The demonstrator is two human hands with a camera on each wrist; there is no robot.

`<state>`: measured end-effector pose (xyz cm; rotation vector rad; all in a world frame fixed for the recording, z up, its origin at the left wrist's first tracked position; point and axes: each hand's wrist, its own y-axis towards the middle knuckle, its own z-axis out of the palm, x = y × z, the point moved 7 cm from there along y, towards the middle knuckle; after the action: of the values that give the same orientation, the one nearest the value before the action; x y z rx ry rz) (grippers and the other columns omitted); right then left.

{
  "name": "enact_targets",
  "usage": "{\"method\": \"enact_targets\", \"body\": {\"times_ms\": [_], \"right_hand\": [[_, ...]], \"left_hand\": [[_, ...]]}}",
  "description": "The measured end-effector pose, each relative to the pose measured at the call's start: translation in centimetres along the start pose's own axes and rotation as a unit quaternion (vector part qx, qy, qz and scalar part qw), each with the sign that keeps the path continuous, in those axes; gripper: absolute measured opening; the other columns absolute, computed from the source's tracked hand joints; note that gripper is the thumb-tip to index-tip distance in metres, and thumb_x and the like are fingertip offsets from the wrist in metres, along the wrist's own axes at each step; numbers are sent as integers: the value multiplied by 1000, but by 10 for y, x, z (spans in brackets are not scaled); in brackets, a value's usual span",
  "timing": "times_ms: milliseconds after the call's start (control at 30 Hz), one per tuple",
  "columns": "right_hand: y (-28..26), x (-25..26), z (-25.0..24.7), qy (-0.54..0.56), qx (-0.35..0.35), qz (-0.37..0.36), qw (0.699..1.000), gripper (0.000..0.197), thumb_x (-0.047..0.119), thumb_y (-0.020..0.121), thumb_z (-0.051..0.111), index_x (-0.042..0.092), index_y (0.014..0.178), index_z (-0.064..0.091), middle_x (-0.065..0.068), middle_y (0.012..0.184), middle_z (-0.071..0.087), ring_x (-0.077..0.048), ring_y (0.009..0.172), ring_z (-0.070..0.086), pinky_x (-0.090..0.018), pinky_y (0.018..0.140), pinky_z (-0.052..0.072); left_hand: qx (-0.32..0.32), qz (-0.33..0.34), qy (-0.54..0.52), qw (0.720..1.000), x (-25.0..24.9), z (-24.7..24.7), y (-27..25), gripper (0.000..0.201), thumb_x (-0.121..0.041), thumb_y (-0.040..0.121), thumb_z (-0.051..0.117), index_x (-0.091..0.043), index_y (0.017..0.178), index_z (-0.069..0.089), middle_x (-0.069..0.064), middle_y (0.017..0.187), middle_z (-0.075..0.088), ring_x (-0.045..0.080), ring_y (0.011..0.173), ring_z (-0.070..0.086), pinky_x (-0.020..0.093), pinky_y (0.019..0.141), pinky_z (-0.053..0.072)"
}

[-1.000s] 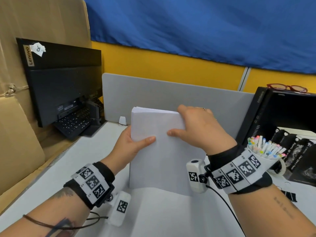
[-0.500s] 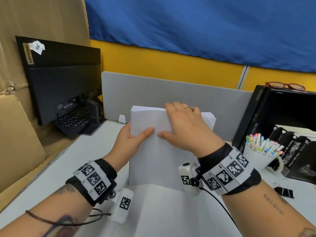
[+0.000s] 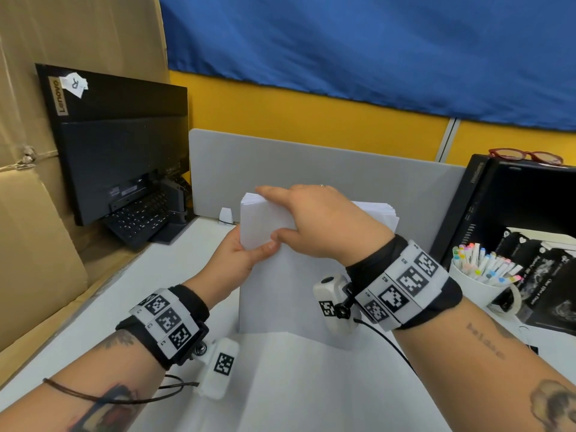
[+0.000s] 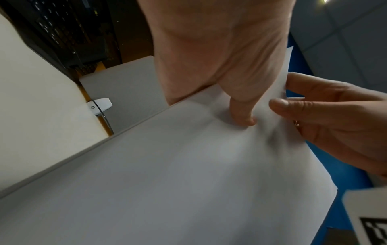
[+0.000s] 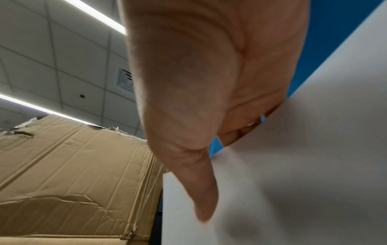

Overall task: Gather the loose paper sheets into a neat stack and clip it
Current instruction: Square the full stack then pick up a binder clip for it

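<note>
Paper stack [image 3: 280, 285] stands on its lower edge on the white desk [image 3: 296, 385], upright, between the two hands and just in front of the grey divider panel [image 3: 311, 163].

Left hand [image 3: 237, 257] grasps the stack at its left edge, upper part: thumb lies across the front sheet, remaining fingers are hidden behind the paper. Left wrist view confirms the thumb [image 4: 244, 114] pressed on the front sheet.

Right hand [image 3: 321, 219] sits over the top edge of the stack, above and to the right of the left hand. Its thumb presses the front face, tip nearly meeting the left thumb; its fingers reach over the top edge toward the upper left corner. Right wrist view shows the thumb [image 5: 201, 190] flat on the sheet, fingers wrapped over the edge. Grasping the stack.

Top right corner of the stack: sheet edges fanned, not flush.

Right of the right wrist: white mug of markers [image 3: 480, 275]. Left of the left hand: black monitor [image 3: 124, 145] with a keyboard [image 3: 140, 219] propped beneath it.
</note>
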<state>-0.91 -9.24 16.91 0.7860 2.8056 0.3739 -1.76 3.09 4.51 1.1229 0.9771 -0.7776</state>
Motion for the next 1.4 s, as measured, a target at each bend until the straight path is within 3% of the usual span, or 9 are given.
{"method": "enact_targets", "body": {"times_ms": [133, 300, 400, 567, 667, 900, 1067, 1267, 1400], "right_hand": [[12, -4, 1, 31, -4, 18, 999, 35, 36, 96, 60, 23, 127, 52, -6, 112, 67, -31, 109, 61, -36, 73, 41], [-11, -37, -16, 144, -144, 61, 977, 20, 34, 92, 66, 19, 104, 61, -4, 96, 68, -31, 96, 63, -42, 75, 50], [-40, -85, -27, 325, -273, 101, 900, 19, 24, 87, 73, 11, 100, 67, -5, 91, 71, -22, 84, 66, -39, 75, 54], [-86, -128, 3, 567, -363, 157, 722, 18, 8, 94, 67, 5, 111, 62, -8, 100, 73, -15, 83, 71, -32, 72, 59], [-101, -130, 15, 616, -393, 152, 665, 19, 7, 97, 61, 9, 116, 55, -9, 108, 71, -19, 92, 70, -34, 78, 60], [-125, -122, 65, 566, -392, 198, 698, 19, 13, 102, 55, 32, 109, 53, 16, 100, 70, -8, 93, 69, -31, 80, 60], [-146, -142, 171, 621, -209, 334, 677, 57, -1, 93, 62, 28, 140, 48, 2, 126, 68, -20, 115, 66, -48, 99, 53], [-154, -148, 209, 645, -78, 384, 656, 36, -8, 91, 62, 11, 122, 65, -9, 116, 74, -28, 106, 70, -44, 94, 55], [-155, -154, 218, 628, -83, 406, 658, 33, -6, 91, 63, 6, 121, 65, -13, 118, 72, -30, 107, 69, -48, 99, 53]], "left_hand": [[9, -11, 1, 1000, 4, -2, -4, 42, -11, 88, 74, -10, 129, 63, 6, 115, 77, 21, 104, 75, 31, 84, 60], [32, -78, 97, 992, 31, -24, -9, 47, -21, 76, 91, -10, 118, 72, 5, 113, 79, 29, 108, 75, 40, 92, 61], [-47, -67, 121, 989, 20, -52, -3, 66, -42, 46, 101, -9, 98, 79, 3, 97, 82, 22, 90, 77, 29, 77, 61], [-110, 4, -15, 994, -28, -54, 18, 63, -21, 61, 94, -4, 117, 72, 11, 116, 78, 30, 111, 73, 38, 91, 59], [-79, 27, -44, 996, -51, -26, 25, 56, -21, 88, 78, -6, 138, 58, 13, 130, 71, 32, 117, 70, 44, 94, 59], [-171, 62, 25, 983, -29, 1, 8, 37, -17, 98, 69, -16, 132, 55, 0, 119, 73, 14, 103, 74, 30, 84, 62], [-75, -111, 107, 985, 73, -6, -6, 44, -16, 99, 68, -22, 138, 50, -3, 130, 68, 16, 117, 67, 29, 88, 56], [22, -193, 147, 970, 110, -23, -7, 46, -11, 97, 70, -28, 137, 57, -7, 123, 75, 17, 116, 70, 38, 94, 58], [27, -210, 186, 960, 115, -26, -7, 47, -8, 99, 67, -27, 139, 53, -8, 131, 68, 18, 124, 63, 45, 108, 51]]}}
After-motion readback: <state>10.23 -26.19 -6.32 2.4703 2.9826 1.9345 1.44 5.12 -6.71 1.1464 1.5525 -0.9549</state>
